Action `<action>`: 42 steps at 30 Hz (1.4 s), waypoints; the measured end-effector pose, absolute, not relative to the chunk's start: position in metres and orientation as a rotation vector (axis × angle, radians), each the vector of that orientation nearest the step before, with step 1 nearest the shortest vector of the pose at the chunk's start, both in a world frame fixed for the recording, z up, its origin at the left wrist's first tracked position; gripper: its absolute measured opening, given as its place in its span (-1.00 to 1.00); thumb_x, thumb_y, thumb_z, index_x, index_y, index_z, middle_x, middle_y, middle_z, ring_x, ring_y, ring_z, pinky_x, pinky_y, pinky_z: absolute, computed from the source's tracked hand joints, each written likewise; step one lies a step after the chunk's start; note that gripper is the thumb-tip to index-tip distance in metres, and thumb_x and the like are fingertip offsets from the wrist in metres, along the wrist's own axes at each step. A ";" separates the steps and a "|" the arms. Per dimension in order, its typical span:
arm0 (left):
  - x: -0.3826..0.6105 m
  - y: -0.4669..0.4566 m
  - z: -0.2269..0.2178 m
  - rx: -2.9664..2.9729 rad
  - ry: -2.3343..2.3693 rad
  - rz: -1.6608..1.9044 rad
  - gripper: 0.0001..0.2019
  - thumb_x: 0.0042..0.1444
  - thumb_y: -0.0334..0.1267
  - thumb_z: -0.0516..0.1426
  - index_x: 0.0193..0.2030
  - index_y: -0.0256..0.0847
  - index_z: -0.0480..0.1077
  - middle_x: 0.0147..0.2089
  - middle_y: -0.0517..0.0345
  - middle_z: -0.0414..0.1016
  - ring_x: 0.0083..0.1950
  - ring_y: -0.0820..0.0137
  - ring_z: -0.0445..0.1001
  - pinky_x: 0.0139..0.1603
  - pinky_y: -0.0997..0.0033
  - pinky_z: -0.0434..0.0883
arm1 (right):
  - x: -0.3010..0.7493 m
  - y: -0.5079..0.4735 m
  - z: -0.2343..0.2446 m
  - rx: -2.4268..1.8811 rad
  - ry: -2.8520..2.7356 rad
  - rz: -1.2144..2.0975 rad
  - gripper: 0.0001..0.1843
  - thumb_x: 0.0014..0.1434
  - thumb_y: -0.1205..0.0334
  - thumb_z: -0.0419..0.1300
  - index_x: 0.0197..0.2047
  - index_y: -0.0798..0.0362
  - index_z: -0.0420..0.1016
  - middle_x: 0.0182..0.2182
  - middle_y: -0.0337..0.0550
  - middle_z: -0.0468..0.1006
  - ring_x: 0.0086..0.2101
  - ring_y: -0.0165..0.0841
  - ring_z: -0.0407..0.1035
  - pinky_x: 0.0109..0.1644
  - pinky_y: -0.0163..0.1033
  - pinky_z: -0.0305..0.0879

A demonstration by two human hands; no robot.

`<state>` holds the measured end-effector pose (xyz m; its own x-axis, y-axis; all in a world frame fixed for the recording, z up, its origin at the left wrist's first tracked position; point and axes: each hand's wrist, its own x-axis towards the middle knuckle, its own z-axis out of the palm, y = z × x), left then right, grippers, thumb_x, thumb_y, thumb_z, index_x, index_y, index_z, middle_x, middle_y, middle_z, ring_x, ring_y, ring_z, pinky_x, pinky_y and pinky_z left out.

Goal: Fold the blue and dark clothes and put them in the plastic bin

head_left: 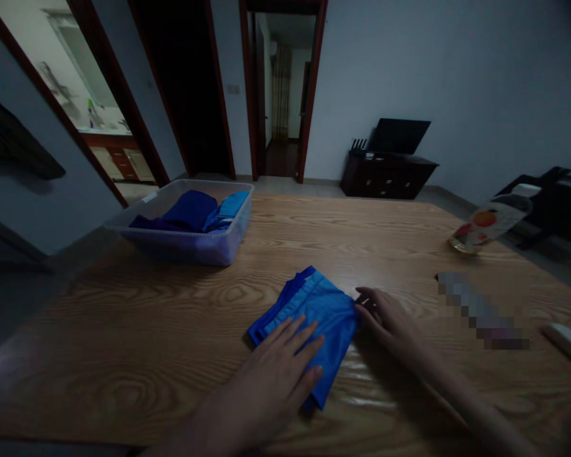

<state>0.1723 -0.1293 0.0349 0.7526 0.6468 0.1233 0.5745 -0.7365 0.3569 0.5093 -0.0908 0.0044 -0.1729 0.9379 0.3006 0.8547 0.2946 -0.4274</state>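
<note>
Folded blue shorts (330, 317) with a gathered waistband lie on the wooden table in front of me. A darker blue layer shows along their left side. My left hand (285, 368) rests flat on the lower left part of the cloth, fingers spread. At the right edge of the shorts, my right hand (383, 314) has curled fingers and appears to pinch the fabric there; the fingertips are partly hidden. A clear plastic bin (190, 244) stands at the table's far left, with dark blue clothes (190, 209) and a lighter blue garment (233, 204) inside.
The wood-grain table (137, 330) extends around the shorts. To the right are a blurred-out long object (480, 311), a white object (568, 343) by the edge and a printed container (490, 222). Beyond, a dark cabinet (387, 174) carries a screen (402, 135).
</note>
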 end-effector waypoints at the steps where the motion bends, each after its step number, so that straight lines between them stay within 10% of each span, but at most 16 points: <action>1: 0.175 -0.124 0.036 2.637 0.919 0.326 -0.47 0.62 -0.06 -0.09 0.61 -0.10 0.19 0.64 0.12 0.12 0.68 0.17 0.05 0.65 0.00 0.19 | 0.503 -0.089 0.003 -1.590 -2.060 0.230 -0.54 0.47 -0.12 0.14 0.20 0.03 0.53 -0.01 0.11 0.69 -0.03 0.00 0.59 0.09 0.15 0.53; 8: 0.176 -0.112 0.022 2.495 0.882 0.301 -0.43 0.58 -0.05 -0.01 0.64 -0.11 0.12 0.69 0.02 -0.02 0.70 0.10 -0.07 0.67 -0.14 0.06 | 0.485 -0.079 0.012 -1.486 -2.011 0.581 -0.71 0.42 -0.01 0.18 -0.15 0.00 0.60 -0.25 -0.04 0.64 -0.25 -0.15 0.57 -0.16 -0.07 0.54; 11: 0.173 -0.110 0.018 2.201 0.912 0.399 -0.40 0.56 0.07 -0.01 0.62 -0.07 0.16 0.68 0.03 0.04 0.70 0.13 -0.03 0.69 -0.12 0.00 | 0.471 -0.088 0.030 -1.328 -1.937 0.609 -0.74 0.45 0.05 0.18 0.02 0.00 0.58 -0.09 -0.01 0.67 -0.09 -0.14 0.59 -0.02 -0.08 0.56; 16: 0.175 -0.073 0.017 1.287 0.984 0.679 -0.32 0.51 0.26 -0.11 0.54 -0.13 0.20 0.44 -0.19 0.47 0.38 0.11 0.55 0.47 -0.03 0.42 | 0.424 -0.119 0.040 -1.203 -1.951 0.566 -0.69 0.44 0.23 0.19 0.21 -0.06 0.46 0.21 0.01 0.63 0.14 -0.12 0.57 0.17 -0.05 0.55; 20: 0.169 -0.048 0.015 1.169 1.167 0.790 -0.23 0.39 0.36 0.06 0.50 -0.14 0.14 0.47 -0.27 0.39 0.41 -0.01 0.50 0.30 -0.05 0.54 | 0.386 -0.141 0.025 -0.978 -2.223 0.281 -0.71 0.37 0.43 0.13 0.09 -0.01 0.45 0.27 0.07 0.61 0.19 -0.14 0.55 0.24 -0.02 0.52; 24: 0.153 -0.054 0.006 1.489 1.296 0.867 -0.10 0.16 0.04 0.40 0.51 -0.16 0.10 0.47 -0.28 0.37 0.48 -0.01 0.38 0.48 -0.07 0.36 | 0.374 -0.155 0.017 -0.793 -2.441 0.069 -0.70 0.45 0.45 0.08 0.15 0.05 0.48 0.19 0.01 0.69 0.17 -0.20 0.58 0.38 -0.01 0.43; 33: 0.125 -0.094 0.001 1.924 1.462 0.843 -0.42 0.37 -0.24 0.22 0.49 -0.02 0.24 0.46 -0.06 0.41 0.46 0.08 0.41 0.49 -0.08 0.37 | 0.395 -0.172 0.012 -0.736 -2.561 -0.022 -0.66 0.59 0.33 -0.02 0.19 0.09 0.54 0.30 -0.12 0.61 0.30 -0.30 0.48 0.51 -0.16 0.25; 39: 0.130 -0.114 0.023 2.670 1.249 0.590 -0.39 0.40 -0.46 0.10 0.52 0.07 0.28 0.64 0.12 0.16 0.68 0.08 0.03 0.66 -0.17 0.08 | 0.400 -0.178 0.008 -0.679 -2.609 -0.149 -0.79 0.49 0.31 0.19 0.10 0.03 0.62 0.31 -0.12 0.59 0.30 -0.19 0.48 0.56 0.05 0.21; 42: 0.136 -0.119 0.035 2.678 1.017 0.415 -0.50 0.47 -0.28 0.14 0.50 0.02 0.31 0.59 0.09 0.28 0.65 0.09 0.12 0.67 -0.17 0.05 | 0.405 -0.176 0.012 -0.697 -2.600 -0.113 -0.86 0.44 0.13 0.30 0.01 -0.06 0.62 0.23 -0.19 0.67 0.23 -0.20 0.53 0.57 0.06 0.19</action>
<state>0.1364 -0.1190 0.0350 0.7165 0.6752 0.1751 0.6052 -0.7266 0.3252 0.4049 -0.1755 0.0120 -0.7742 0.4569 0.4381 0.4931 0.8693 -0.0352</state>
